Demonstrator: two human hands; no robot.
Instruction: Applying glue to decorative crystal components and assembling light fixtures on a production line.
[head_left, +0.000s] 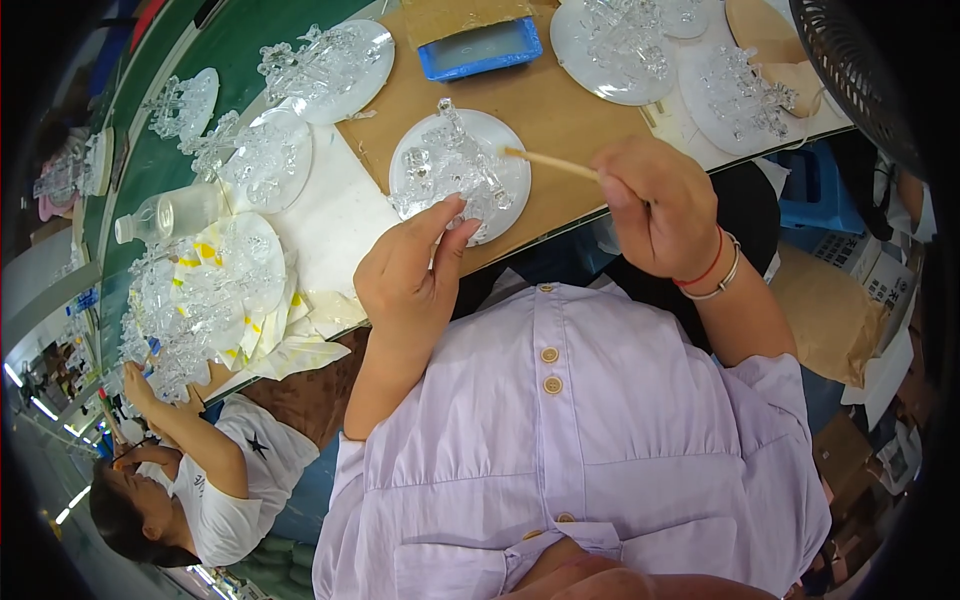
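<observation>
My right hand [655,205] is closed round a thin wooden stick [555,163], which looks like a small brush with a pale tip. The stick points left, and its tip hangs over the right rim of a round white plate [512,140]. Several clear plastic pieces [440,155] lie heaped on that plate. At the plate's near edge, my left hand [415,265] pinches what looks like one clear piece [462,212] between thumb and fingers; the fingertips partly hide it.
Behind the plate stands a blue tray [480,52] of whitish liquid, partly covered by cardboard [465,15]. More plates of clear pieces [330,70] stand left and right. A clear bottle [175,212] lies at left. A co-worker [215,470] sits lower left; a dark fan grille [860,80] is upper right.
</observation>
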